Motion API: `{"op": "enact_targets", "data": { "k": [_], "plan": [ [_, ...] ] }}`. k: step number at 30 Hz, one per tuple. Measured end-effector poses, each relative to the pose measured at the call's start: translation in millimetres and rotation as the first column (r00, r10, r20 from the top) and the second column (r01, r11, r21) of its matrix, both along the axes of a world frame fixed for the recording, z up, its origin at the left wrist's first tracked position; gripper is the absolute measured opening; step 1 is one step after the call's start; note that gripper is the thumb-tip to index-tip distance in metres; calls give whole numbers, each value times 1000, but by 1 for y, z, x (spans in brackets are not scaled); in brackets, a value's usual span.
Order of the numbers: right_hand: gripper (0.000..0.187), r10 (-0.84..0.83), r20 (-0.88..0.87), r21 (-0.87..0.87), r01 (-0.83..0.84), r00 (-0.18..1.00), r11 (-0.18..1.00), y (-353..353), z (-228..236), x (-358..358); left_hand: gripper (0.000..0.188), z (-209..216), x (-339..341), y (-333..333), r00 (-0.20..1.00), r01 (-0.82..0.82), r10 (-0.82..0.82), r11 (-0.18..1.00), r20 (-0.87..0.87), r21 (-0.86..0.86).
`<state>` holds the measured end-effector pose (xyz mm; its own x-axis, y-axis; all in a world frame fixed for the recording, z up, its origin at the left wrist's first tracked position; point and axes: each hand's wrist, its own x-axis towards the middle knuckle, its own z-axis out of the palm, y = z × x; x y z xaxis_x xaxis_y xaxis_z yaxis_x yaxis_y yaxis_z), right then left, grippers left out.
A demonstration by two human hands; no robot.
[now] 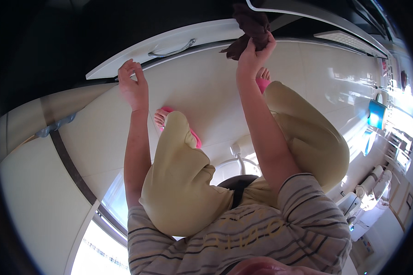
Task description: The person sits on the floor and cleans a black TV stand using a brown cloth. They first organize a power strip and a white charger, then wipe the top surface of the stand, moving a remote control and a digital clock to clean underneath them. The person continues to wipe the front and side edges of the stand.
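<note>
My right hand (253, 59) pinches a dark brown cloth (253, 23) between thumb and fingers. The cloth is bunched up against the dark cabinet edge, and one loose corner droops on the left above the floor. Over the left end of a white drawer front (124, 58) is my left hand (133, 87). Its fingers are loosely bent and the thumb stands apart, with nothing seen between them. I cannot tell whether its fingertips touch the drawer front. A curved metal handle (172, 49) sits on that drawer front, between my two hands.
I sit with knees apart on a low stool (238, 182) with a metal frame. Pink slippers (263, 84) are on my feet, on the pale tiled floor (202, 87). A white panel (41, 201) stands at left. Chairs and a blue object (377, 113) are far right.
</note>
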<state>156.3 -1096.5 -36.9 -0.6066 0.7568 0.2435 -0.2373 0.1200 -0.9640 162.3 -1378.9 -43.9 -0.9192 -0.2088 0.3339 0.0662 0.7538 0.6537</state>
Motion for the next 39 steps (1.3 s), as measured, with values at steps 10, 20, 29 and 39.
{"op": "enact_targets", "data": {
  "k": [10,20,29,39],
  "plan": [
    [45,40,19,-411,-28,999,911,15,-35,-27,36,-41,-24,41,853,-328,-243,439,461,837],
    [44,40,72,-343,-12,997,939,19,-37,-35,31,-41,-26,47,888,-318,-171,439,426,840],
    [29,-90,228,-354,169,970,920,1,-74,-12,28,-36,-1,33,843,-232,-353,444,406,866],
    [32,199,583,164,-354,788,921,-112,-165,5,38,-44,13,30,874,-145,-368,425,317,893]
  ]
}}
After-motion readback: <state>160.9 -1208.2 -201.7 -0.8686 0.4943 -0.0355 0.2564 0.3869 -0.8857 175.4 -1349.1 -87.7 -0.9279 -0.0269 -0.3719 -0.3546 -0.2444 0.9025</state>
